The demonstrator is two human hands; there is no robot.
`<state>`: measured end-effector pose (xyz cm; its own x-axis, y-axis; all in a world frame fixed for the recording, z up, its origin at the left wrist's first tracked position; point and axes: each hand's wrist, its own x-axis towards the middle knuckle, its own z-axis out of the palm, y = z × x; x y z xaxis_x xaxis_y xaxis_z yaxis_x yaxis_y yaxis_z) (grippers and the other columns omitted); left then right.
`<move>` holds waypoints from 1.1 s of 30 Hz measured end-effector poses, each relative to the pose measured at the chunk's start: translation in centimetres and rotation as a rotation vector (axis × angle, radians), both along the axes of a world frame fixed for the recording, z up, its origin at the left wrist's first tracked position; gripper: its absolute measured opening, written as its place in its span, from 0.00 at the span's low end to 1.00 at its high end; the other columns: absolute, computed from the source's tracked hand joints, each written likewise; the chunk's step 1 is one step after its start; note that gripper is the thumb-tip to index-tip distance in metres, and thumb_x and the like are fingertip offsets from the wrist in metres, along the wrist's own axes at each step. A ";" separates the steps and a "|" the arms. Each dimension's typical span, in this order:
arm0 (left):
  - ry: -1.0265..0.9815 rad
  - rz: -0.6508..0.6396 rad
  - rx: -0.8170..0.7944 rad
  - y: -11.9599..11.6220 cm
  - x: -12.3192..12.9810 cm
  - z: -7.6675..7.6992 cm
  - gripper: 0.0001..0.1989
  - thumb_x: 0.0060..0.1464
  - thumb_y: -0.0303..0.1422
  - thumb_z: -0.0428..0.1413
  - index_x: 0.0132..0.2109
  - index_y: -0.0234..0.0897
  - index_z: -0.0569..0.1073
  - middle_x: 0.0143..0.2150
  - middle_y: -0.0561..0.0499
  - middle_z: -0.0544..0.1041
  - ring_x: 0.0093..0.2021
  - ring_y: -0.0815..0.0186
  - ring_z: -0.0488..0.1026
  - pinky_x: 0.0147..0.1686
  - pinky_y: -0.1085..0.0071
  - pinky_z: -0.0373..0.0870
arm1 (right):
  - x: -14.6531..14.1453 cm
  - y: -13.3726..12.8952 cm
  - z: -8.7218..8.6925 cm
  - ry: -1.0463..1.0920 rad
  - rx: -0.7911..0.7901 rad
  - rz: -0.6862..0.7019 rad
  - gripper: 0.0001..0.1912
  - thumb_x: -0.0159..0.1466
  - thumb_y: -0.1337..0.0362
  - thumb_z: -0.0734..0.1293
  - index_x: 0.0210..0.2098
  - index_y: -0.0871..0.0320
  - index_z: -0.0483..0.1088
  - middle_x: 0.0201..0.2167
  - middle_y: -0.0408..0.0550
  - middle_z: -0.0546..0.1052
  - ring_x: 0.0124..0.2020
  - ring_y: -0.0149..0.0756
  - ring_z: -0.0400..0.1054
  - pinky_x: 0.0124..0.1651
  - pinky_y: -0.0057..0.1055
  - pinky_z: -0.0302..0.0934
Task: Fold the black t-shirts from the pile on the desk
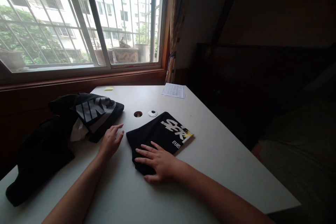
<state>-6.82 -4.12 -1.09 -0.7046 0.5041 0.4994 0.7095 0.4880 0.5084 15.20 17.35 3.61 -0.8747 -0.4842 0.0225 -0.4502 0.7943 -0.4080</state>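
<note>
A folded black garment [154, 129] with white and yellow print lies on the white table [210, 154]. My right hand [160, 162] rests on its near part, fingers spread, palm down. To the left of the garment is my left hand [110, 141], holding nothing, with its fingers apart. It is between the folded garment and a heap of dark clothing [49, 140]. On top of that heap, a black piece [96, 112] shows large grey letters, and a bit of white cloth sticks out under it.
Beyond the folded garment are a round hole [138, 114] and a loose round cover [152, 113]. Papers [173, 90] lie at the far right edge, a yellow note [109, 88] at the far left. Behind stands a barred window [126, 24] with a curtain [173, 28].
</note>
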 end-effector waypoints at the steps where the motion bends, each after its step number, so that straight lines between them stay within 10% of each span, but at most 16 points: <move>1: -0.012 0.004 0.001 0.0 -0.1 0.0 0.20 0.65 0.43 0.48 0.56 0.39 0.74 0.53 0.43 0.77 0.54 0.52 0.73 0.56 0.53 0.69 | 0.9 0.7 0.2 -0.016 -0.022 0.026 0.36 0.68 0.43 0.63 0.71 0.47 0.57 0.75 0.45 0.52 0.76 0.45 0.39 0.74 0.50 0.23; 6: -0.085 0.024 -0.012 -0.2 -0.3 -0.1 0.21 0.63 0.46 0.49 0.53 0.39 0.76 0.52 0.43 0.77 0.51 0.53 0.74 0.53 0.56 0.71 | 7.0 4.9 1.2 -0.081 -0.136 -0.046 0.28 0.66 0.44 0.67 0.61 0.48 0.71 0.67 0.48 0.67 0.72 0.49 0.51 0.74 0.54 0.30; 15: -0.104 -0.013 -0.023 0.1 0.1 0.2 0.20 0.63 0.46 0.48 0.49 0.41 0.78 0.49 0.45 0.77 0.51 0.53 0.74 0.52 0.57 0.71 | 16.4 15.6 0.1 0.112 -0.081 -0.679 0.18 0.73 0.53 0.59 0.44 0.52 0.80 0.48 0.51 0.81 0.56 0.48 0.72 0.67 0.57 0.55; 18: -0.105 -0.023 -0.025 0.3 0.1 0.0 0.20 0.63 0.46 0.49 0.50 0.41 0.78 0.49 0.46 0.77 0.51 0.53 0.74 0.52 0.57 0.71 | 15.4 16.5 0.4 0.222 -0.026 -0.774 0.19 0.74 0.55 0.58 0.44 0.53 0.79 0.45 0.52 0.82 0.50 0.45 0.75 0.63 0.52 0.63; 23: -0.106 -0.048 -0.035 0.3 0.1 -0.1 0.20 0.63 0.46 0.49 0.50 0.41 0.78 0.50 0.46 0.77 0.50 0.54 0.75 0.51 0.57 0.71 | 8.2 13.7 0.6 0.301 0.031 -0.709 0.23 0.74 0.56 0.56 0.66 0.51 0.65 0.67 0.48 0.68 0.67 0.42 0.62 0.69 0.45 0.58; 28: -0.074 -0.053 -0.059 0.1 0.1 -0.1 0.20 0.63 0.46 0.49 0.51 0.42 0.78 0.49 0.46 0.78 0.50 0.54 0.76 0.51 0.57 0.73 | 1.9 11.4 -2.4 0.167 0.128 -0.641 0.28 0.75 0.54 0.54 0.71 0.53 0.57 0.73 0.48 0.57 0.73 0.42 0.49 0.75 0.49 0.44; 33: -0.047 -0.086 -0.098 0.0 -0.2 -0.6 0.21 0.65 0.48 0.48 0.52 0.43 0.77 0.49 0.46 0.78 0.51 0.53 0.76 0.52 0.56 0.73 | 1.9 12.9 -4.4 0.151 0.141 -0.713 0.30 0.75 0.48 0.53 0.71 0.53 0.58 0.73 0.47 0.57 0.74 0.41 0.48 0.75 0.48 0.42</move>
